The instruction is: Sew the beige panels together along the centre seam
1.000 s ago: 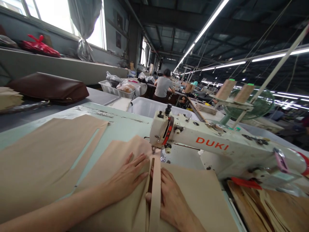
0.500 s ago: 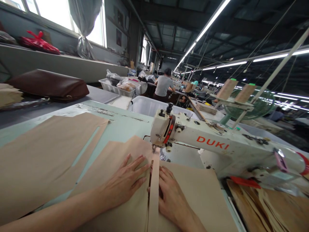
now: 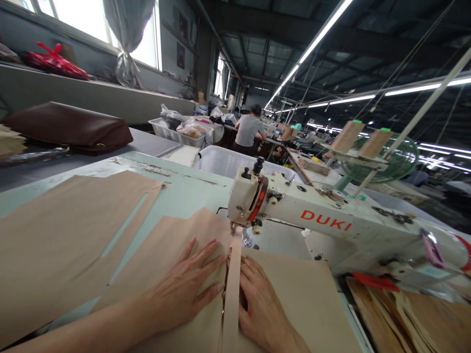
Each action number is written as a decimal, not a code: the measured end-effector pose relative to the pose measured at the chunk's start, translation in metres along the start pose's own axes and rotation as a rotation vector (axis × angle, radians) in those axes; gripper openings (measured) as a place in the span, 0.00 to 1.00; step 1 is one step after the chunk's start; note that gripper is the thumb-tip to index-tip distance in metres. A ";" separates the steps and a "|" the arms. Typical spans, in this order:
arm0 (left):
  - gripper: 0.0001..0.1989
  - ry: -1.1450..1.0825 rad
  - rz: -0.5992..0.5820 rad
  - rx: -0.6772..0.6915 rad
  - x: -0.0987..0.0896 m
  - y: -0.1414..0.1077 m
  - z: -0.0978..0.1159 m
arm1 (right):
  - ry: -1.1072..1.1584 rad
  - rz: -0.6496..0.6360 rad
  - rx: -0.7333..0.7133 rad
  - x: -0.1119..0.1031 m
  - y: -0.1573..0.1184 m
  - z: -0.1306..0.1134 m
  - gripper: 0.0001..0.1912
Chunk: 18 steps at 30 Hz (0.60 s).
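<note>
My left hand (image 3: 184, 289) and right hand (image 3: 257, 304) lie open, flat on the tan panel (image 3: 294, 294) at lower centre, flanking the strip (image 3: 231, 289); fingertips creeping toward the needle (image 3: 233, 227) risk a puncture

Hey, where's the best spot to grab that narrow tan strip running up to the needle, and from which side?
Pinch the strip at its near stretch between the left hand and right hand, probably from above across its width. It lies flat on the tan fabric, its far end at the sewing machine.
</note>
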State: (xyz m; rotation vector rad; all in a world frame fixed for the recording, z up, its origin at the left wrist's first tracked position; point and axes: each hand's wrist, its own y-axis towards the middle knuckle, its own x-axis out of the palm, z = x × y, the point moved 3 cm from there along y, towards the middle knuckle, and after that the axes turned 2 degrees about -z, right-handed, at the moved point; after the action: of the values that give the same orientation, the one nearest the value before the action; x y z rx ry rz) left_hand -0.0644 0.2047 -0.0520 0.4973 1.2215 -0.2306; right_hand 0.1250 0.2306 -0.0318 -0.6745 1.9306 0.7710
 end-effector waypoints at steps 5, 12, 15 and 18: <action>0.27 0.055 0.007 0.021 -0.001 -0.002 0.005 | 0.017 0.000 -0.011 -0.001 0.001 -0.003 0.29; 0.27 0.051 0.087 0.048 -0.011 0.002 0.010 | 0.122 0.026 0.032 -0.013 0.002 0.008 0.24; 0.28 0.033 0.080 0.032 -0.015 0.004 0.012 | 0.138 0.235 0.170 -0.030 0.006 0.019 0.15; 0.28 0.025 0.078 0.030 -0.017 0.006 0.013 | 0.071 0.262 0.126 -0.033 0.014 0.018 0.13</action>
State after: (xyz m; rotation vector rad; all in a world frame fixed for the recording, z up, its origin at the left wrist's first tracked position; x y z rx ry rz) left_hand -0.0566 0.2020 -0.0317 0.5744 1.2222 -0.1765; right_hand 0.1395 0.2576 -0.0056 -0.3807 2.1399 0.7850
